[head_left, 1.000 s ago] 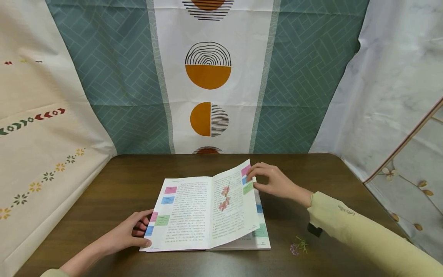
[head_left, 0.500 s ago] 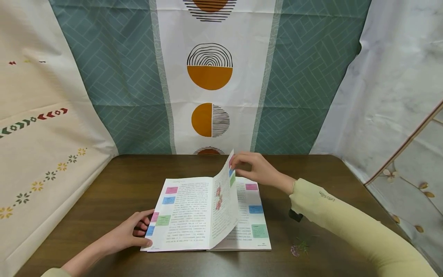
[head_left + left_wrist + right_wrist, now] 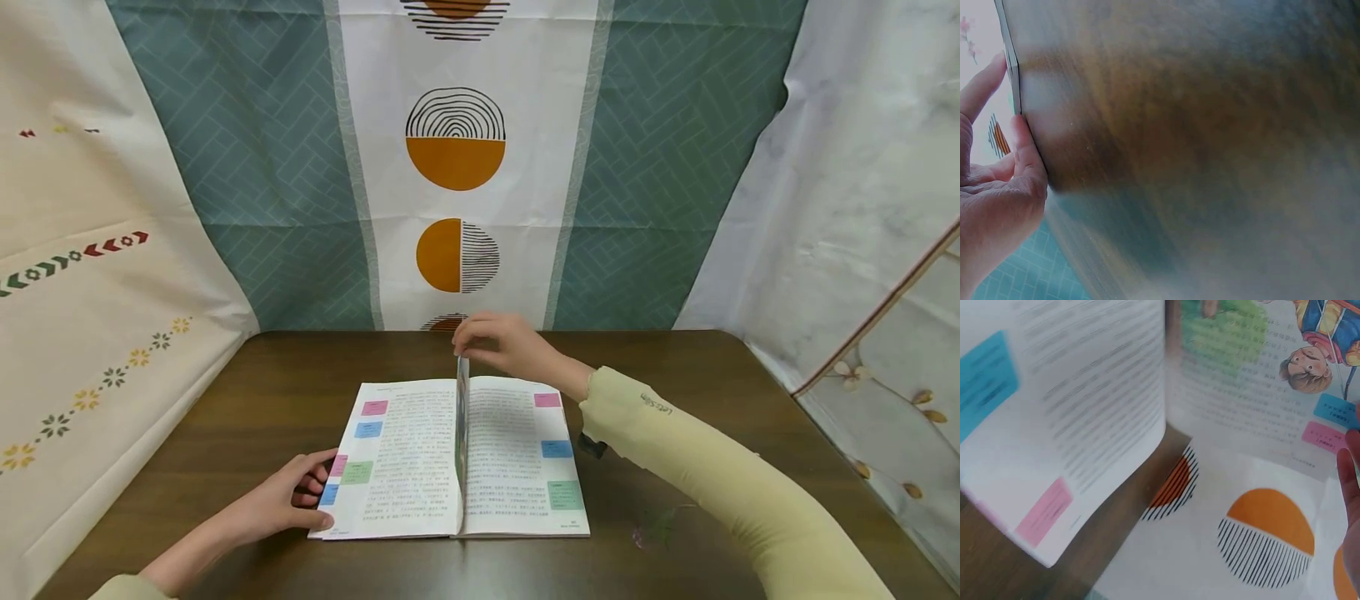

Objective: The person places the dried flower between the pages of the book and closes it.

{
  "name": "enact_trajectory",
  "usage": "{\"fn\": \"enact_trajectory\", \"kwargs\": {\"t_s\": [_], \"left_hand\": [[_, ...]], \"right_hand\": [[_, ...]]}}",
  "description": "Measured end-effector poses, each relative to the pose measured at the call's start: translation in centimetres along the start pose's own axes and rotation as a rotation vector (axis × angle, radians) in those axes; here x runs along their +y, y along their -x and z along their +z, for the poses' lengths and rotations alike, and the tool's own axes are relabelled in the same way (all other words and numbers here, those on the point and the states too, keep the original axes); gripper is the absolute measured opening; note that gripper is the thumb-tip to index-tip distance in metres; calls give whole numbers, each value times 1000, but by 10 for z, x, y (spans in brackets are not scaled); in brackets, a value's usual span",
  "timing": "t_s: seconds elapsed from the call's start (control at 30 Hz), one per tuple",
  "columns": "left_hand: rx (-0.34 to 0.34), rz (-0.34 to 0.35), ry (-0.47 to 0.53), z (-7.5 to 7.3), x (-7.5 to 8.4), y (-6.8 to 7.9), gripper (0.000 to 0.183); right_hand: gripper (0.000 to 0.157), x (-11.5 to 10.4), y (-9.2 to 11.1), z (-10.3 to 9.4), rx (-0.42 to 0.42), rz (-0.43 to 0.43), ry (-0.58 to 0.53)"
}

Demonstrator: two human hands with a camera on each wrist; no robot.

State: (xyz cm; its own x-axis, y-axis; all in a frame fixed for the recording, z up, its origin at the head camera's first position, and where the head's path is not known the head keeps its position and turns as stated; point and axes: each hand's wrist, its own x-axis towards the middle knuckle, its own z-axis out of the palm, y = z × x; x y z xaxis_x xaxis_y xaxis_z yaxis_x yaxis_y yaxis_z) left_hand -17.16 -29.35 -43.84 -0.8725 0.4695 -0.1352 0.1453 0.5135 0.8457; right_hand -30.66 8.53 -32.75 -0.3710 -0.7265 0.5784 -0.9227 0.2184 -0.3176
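Observation:
An open book (image 3: 408, 500) with printed text and pink, blue and green labels lies on the table. The left hand (image 3: 281, 504) holds its lower left edge, thumb on the page corner and the other fingers curled at the side. In the left wrist view, fingertips meet the book's edge (image 3: 1014, 78). Between finger and thumb, the right hand (image 3: 504, 342) pinches a single page (image 3: 461, 417) by its outer top part. That page stands nearly upright over the spine, edge-on in the head view. The right wrist view shows the raised page's illustrated side (image 3: 1229, 406), with a drawn child.
The dark brown wooden table (image 3: 262, 417) carries a small purple flower sprig (image 3: 639, 537) right of the book, dim beside the right sleeve (image 3: 697, 475). Behind hangs a patterned curtain (image 3: 637, 208); a cream cloth (image 3: 90, 250) hangs left and a marbled one (image 3: 862, 250) right.
The right hand has moved left with the page, swinging it up from low over the right side to upright at the spine. The left hand stays at the lower left edge.

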Motion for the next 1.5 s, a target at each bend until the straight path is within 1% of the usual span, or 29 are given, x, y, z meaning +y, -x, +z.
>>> {"fn": "enact_trajectory", "kwargs": {"t_s": [0.23, 0.5, 0.73, 1.0, 1.23, 1.3, 1.5], "left_hand": [[0, -7, -1, 0, -1, 1, 92], [-4, -1, -4, 0, 0, 0, 92], [1, 16, -11, 0, -4, 2, 91], [-5, 45, 5, -1, -4, -2, 91], [8, 65, -1, -1, -3, -1, 90], [7, 82, -2, 0, -3, -1, 89], [-5, 103, 12, 0, -4, -1, 90]], "right_hand": [[6, -5, -27, 18, -40, -19, 7], [4, -11, -56, 45, -163, 37, -7], [5, -11, -72, 75, -247, 46, -11], [6, -7, -82, 101, -311, 40, 44], [9, -2, -85, 129, -381, 97, 7], [9, -1, -85, 136, -398, 104, 21], [8, -2, -83, 153, -456, 135, 79]]}}
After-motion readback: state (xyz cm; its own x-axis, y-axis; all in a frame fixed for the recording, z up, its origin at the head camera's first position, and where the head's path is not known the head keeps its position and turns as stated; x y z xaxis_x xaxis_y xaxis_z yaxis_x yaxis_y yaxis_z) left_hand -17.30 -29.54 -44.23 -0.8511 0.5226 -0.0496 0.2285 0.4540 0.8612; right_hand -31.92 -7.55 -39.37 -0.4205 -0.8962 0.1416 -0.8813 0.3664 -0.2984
